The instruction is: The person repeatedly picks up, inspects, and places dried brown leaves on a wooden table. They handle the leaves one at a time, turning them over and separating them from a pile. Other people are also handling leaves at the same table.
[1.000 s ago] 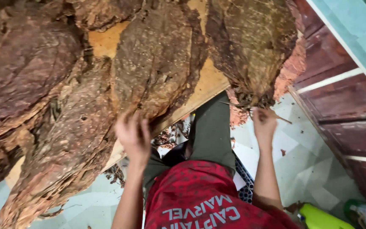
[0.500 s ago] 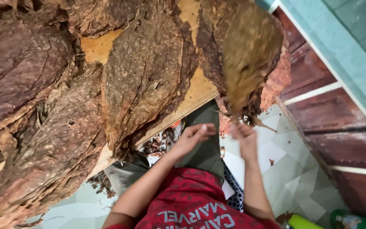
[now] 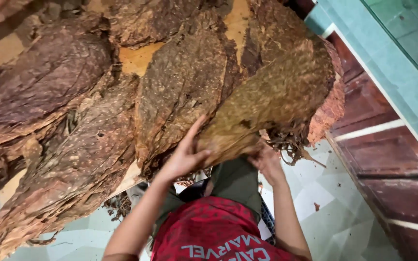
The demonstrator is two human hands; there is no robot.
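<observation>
A large dried yellow-brown leaf (image 3: 276,92) is lifted at the right end of a wooden board (image 3: 139,58). My left hand (image 3: 186,155) presses on its lower edge with the fingers spread and the thumb under it. My right hand (image 3: 267,162) grips the leaf's stem end, where dry strands hang. Next to it, a darker brown stack of leaves (image 3: 182,87) lies on the board, just left of my left hand.
More stacks of dark dried leaves (image 3: 44,77) cover the board's left side, and one pile (image 3: 68,179) hangs over its near edge. A tiled floor (image 3: 325,193) lies below. A red-brown wooden door (image 3: 393,159) and a teal frame (image 3: 388,63) stand at the right.
My left hand has moved right from the middle stack onto the yellow-brown leaf. The leaf has swung left and spread wider between both hands.
</observation>
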